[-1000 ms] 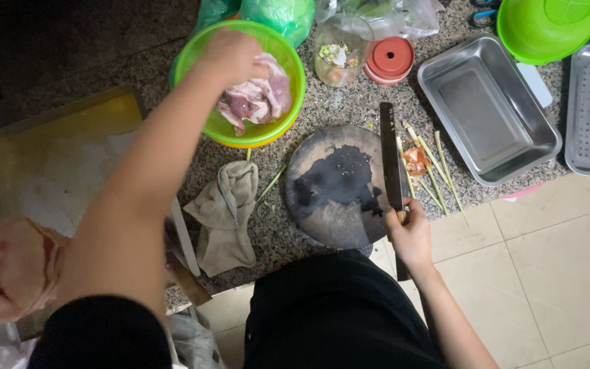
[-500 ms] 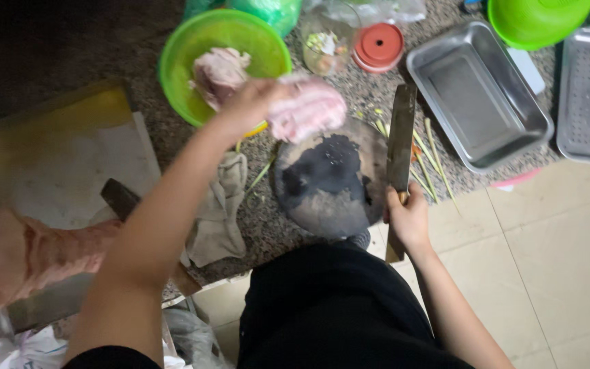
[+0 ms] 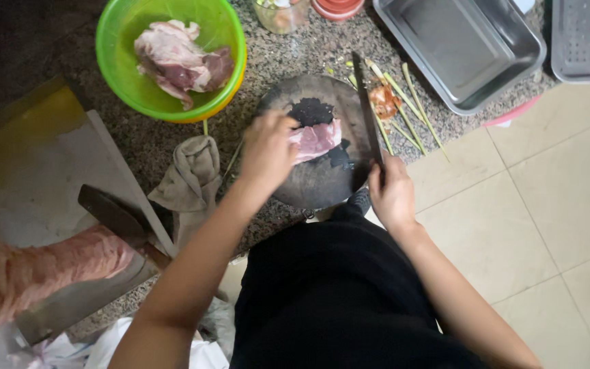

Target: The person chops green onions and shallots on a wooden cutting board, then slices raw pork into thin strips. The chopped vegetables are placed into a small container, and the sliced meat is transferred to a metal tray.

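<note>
My left hand [image 3: 266, 152] presses a pink piece of raw meat [image 3: 317, 139] onto a round dark chopping block [image 3: 322, 178] on the speckled stone counter. My right hand [image 3: 392, 193] grips the handle of a cleaver [image 3: 367, 109], whose blade stands edge-down along the block's right side, just beside the meat. A green bowl [image 3: 121, 48] at the upper left holds more raw meat [image 3: 175, 61].
A grey rag [image 3: 189, 181] lies left of the block. Thin green stalks and an orange scrap [image 3: 385, 101] lie to its right. Metal trays [image 3: 466, 51] sit at the upper right. A large slab of meat [image 3: 35, 273] and another cleaver [image 3: 114, 215] rest at lower left.
My left hand has carried a piece of meat from the green bowl down onto the chopping block. The cleaver in my right hand has shifted closer over the block's right side.
</note>
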